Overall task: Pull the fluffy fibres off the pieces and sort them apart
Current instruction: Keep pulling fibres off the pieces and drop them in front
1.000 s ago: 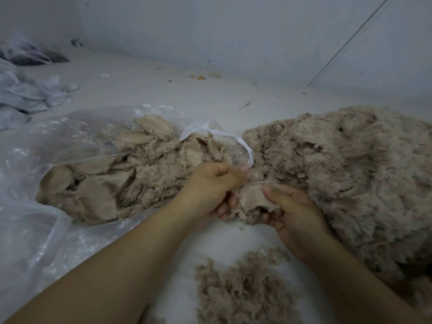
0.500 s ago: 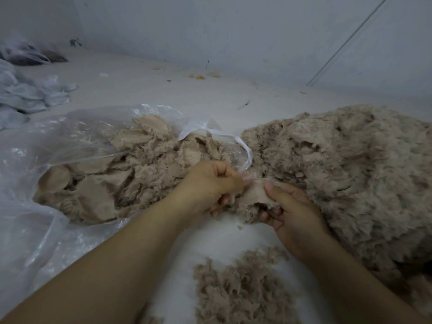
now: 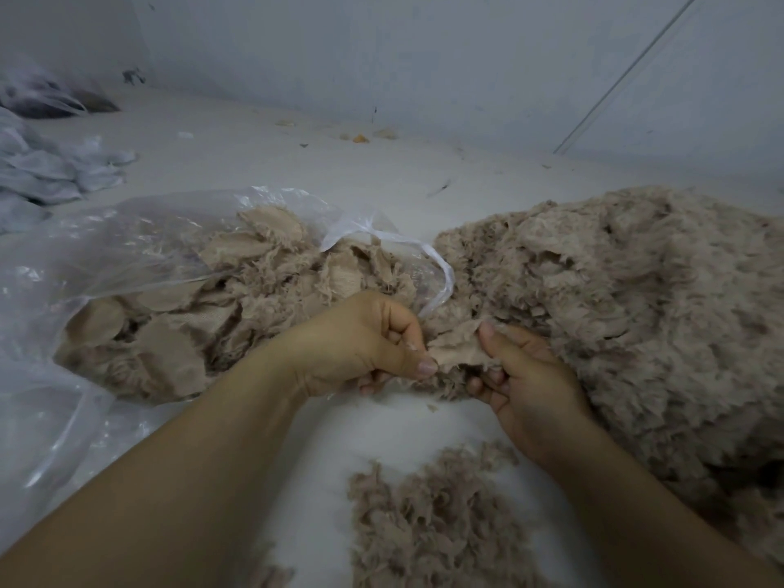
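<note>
Fluffy fibres are mid-pull rn, we'd say. Our left hand [image 3: 365,345] is curled tight, thumb and fingers pinching one edge of a small beige piece [image 3: 456,348], and our right hand [image 3: 524,375] grips the other side, thumb on top, fingers tucked under. Hands are close together w/ the piece stretched between them, just above the white surface [image 3: 382,435].

Step in hand looks like stripping fluff off this one piece; there's fuzz hanging along its lower edge.

Next move prob calls for a short firm tug apart, then dropping the loose fluff onto the small fibre pile [image 3: 437,519] nearest us. Bare backing would go w/ the flat pieces [image 3: 169,358] in the clear plastic bag [image 3: 97,265] on the left, imo.

Big fluffy heap [image 3: 636,316] sits right behind the right hand, touching it, so plenty left to do.
</note>
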The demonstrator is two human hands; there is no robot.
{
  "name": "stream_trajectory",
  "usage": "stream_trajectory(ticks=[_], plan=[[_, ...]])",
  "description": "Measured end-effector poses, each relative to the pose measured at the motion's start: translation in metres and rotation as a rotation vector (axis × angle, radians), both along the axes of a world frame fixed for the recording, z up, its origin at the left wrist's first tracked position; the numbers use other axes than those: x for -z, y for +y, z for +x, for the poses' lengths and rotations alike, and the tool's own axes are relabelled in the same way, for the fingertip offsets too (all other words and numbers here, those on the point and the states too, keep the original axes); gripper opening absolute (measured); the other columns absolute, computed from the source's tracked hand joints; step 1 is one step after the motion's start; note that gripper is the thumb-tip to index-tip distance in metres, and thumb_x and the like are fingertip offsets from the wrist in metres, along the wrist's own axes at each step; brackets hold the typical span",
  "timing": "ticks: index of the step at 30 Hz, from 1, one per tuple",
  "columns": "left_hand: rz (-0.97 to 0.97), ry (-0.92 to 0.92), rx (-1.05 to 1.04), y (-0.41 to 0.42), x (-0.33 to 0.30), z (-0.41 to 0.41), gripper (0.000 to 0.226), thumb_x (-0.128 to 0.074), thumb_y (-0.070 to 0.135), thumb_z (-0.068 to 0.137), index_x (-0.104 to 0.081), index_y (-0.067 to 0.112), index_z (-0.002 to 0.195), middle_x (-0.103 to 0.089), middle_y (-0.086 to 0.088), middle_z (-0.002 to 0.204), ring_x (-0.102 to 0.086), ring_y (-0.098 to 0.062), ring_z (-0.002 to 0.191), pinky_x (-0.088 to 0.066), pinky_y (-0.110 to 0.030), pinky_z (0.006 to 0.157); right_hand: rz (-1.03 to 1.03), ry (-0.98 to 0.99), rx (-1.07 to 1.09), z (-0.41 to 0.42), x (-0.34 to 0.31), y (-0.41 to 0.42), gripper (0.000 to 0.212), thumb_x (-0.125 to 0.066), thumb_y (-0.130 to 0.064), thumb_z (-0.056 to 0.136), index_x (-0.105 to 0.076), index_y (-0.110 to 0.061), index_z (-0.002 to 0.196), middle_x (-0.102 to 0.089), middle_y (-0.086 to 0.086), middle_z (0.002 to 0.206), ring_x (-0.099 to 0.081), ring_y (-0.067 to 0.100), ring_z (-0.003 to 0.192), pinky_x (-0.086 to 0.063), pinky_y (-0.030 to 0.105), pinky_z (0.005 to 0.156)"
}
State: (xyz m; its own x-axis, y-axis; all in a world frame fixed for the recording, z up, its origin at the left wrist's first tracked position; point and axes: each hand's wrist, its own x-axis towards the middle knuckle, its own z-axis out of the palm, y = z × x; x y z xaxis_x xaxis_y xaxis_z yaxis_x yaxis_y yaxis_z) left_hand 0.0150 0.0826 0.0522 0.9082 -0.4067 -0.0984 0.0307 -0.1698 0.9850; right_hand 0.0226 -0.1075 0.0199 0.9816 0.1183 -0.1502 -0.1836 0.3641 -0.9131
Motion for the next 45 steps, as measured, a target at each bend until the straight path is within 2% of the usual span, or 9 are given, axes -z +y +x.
stream_trajectory(ticks=[6,9,16,19,24,30,34,38,45], plan=[[0.006,0.046,0.132,0.012,-0.002,0.001,0.017,-0.079,0.005,0.066,-0.064,0.006,0.06,-0.048,-0.005,0.04,-0.034,-0.009,0.027,-0.033,-0.014,0.034,-0.009,0.015,0.019,0.0,-0.001,0.0,0.032,-0.056,-0.017,0.095,-0.062,-0.015,0.064,-0.036,-0.004,0.044,-0.033,0.011,0.046,-0.042,0.021,0.043],[0.003,0.073,0.295,0.017,-0.004,-0.002,0.019,-0.075,-0.003,0.072,-0.069,0.012,0.063,-0.053,-0.005,0.043,-0.037,-0.008,0.027,-0.036,-0.015,0.035,0.03,0.057,0.041,0.001,-0.001,-0.001,0.017,-0.056,-0.017,0.095,-0.063,-0.012,0.081,-0.035,-0.004,0.044,-0.034,0.009,0.043,-0.043,0.022,0.043],[0.198,0.053,0.647,0.011,-0.014,-0.007,0.031,-0.067,-0.003,0.084,-0.068,0.002,0.115,-0.072,-0.013,0.08,-0.06,-0.014,0.046,-0.054,-0.028,0.054,-0.067,-0.105,-0.116,-0.004,-0.001,-0.004,0.018,-0.068,-0.029,0.074,-0.072,-0.012,0.073,-0.065,0.002,0.063,-0.054,0.008,0.053,-0.047,0.019,0.05],[0.154,-0.031,0.428,0.008,-0.012,-0.008,0.005,-0.071,0.007,0.085,-0.075,0.004,0.087,-0.064,-0.009,0.055,-0.046,-0.01,0.033,-0.042,-0.018,0.041,-0.081,-0.095,-0.108,-0.002,0.0,-0.005,0.019,-0.07,-0.028,0.071,-0.07,-0.009,0.074,-0.065,0.007,0.067,-0.056,0.012,0.057,-0.047,0.02,0.049],[0.072,-0.317,-0.229,-0.014,0.001,-0.002,0.022,-0.084,0.015,0.072,-0.066,0.005,0.07,-0.051,0.0,0.051,-0.04,-0.011,0.043,-0.036,-0.022,0.046,-0.1,-0.128,-0.144,-0.002,0.0,-0.004,0.018,-0.068,-0.028,0.073,-0.075,-0.012,0.073,-0.069,0.008,0.072,-0.061,0.012,0.062,-0.049,0.02,0.051],[0.174,-0.583,-0.223,-0.027,0.011,-0.005,0.017,-0.072,0.003,0.085,-0.073,0.011,0.1,-0.069,0.014,0.082,-0.059,0.006,0.062,-0.046,-0.012,0.063,-0.079,-0.152,-0.184,-0.002,0.001,-0.005,0.019,-0.067,-0.03,0.075,-0.077,-0.014,0.076,-0.072,0.008,0.077,-0.065,0.011,0.065,-0.05,0.019,0.054],[0.064,-0.603,-0.321,-0.026,0.006,-0.006,0.03,-0.059,-0.015,0.085,-0.077,0.009,0.091,-0.07,0.008,0.077,-0.061,0.007,0.057,-0.045,-0.008,0.055,-0.06,-0.114,-0.097,-0.001,0.003,-0.003,0.024,-0.063,-0.032,0.076,-0.072,-0.015,0.062,-0.044,-0.002,0.048,-0.044,0.005,0.044,-0.046,0.02,0.048],[0.523,-0.986,-0.742,-0.005,0.005,0.005,0.029,-0.056,-0.016,0.076,-0.075,0.0,0.091,-0.068,-0.009,0.084,-0.057,-0.011,0.077,-0.041,-0.016,0.072,-0.022,-0.09,-0.062,-0.001,0.002,-0.002,0.03,-0.058,-0.032,0.08,-0.068,-0.011,0.062,-0.035,-0.003,0.046,-0.04,0.008,0.046,-0.046,0.02,0.048],[1.139,-0.64,-0.712,0.004,0.006,0.003,0.017,-0.053,-0.004,0.08,-0.042,0.008,0.077,-0.042,-0.019,0.113,-0.026,-0.02,0.061,-0.015,-0.03,0.048,-0.033,-0.049,-0.054,0.001,0.003,-0.004,0.042,-0.047,-0.025,0.1,-0.076,-0.011,0.073,-0.038,-0.002,0.049,-0.04,0.009,0.046,-0.047,0.021,0.049]])
